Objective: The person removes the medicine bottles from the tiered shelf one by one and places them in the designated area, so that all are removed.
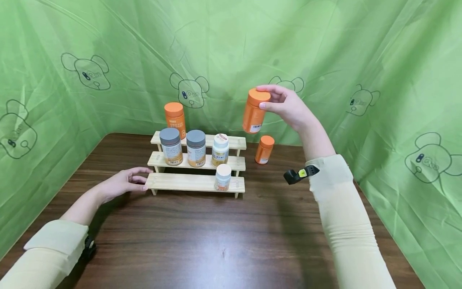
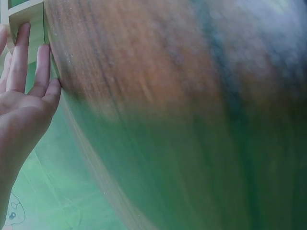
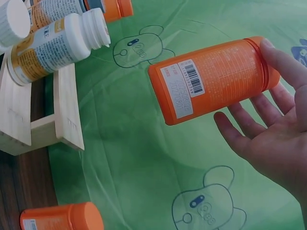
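Note:
My right hand pinches an orange bottle by its lid, between thumb and fingers, and holds it in the air above and right of the rack. In the right wrist view the bottle's barcode label shows. My left hand is at the left end of the three-tier wooden rack, fingers fairly straight and touching its lowest tier. On the top tier stands another orange bottle. The middle tier bears two grey-lidded bottles and a white bottle. A small white bottle stands on the lowest tier.
A smaller orange bottle stands on the brown wooden table, right of the rack and below the held bottle. Green cloth with printed bear heads hangs behind the table and along both sides.

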`<state>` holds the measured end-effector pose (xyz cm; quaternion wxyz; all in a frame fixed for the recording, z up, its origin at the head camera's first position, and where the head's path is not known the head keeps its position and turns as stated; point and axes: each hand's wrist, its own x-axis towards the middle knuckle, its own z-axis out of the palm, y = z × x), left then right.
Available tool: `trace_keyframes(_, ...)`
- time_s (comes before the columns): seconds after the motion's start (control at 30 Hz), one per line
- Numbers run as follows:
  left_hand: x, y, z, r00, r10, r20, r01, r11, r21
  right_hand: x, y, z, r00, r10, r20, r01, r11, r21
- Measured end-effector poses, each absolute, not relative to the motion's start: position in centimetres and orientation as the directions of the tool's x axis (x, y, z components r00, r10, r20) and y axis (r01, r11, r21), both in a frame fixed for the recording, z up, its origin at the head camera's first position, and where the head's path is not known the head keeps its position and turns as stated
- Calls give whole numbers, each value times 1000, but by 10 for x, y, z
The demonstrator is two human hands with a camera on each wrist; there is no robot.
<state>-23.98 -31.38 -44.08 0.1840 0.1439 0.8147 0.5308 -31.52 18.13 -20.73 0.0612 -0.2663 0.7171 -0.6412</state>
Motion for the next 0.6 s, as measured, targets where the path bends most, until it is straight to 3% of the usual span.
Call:
trace_keyframes(0.33, -240, -314, -443, -891, 427, -155, 32, 400, 916, -307, 206, -209, -831, -463, 310, -327, -45, -944)
trace_keyframes(0.6, -239, -314, -440, -895, 419, -154, 40, 418, 907, -303, 223, -219, -855, -393, 338, -349, -46, -936)
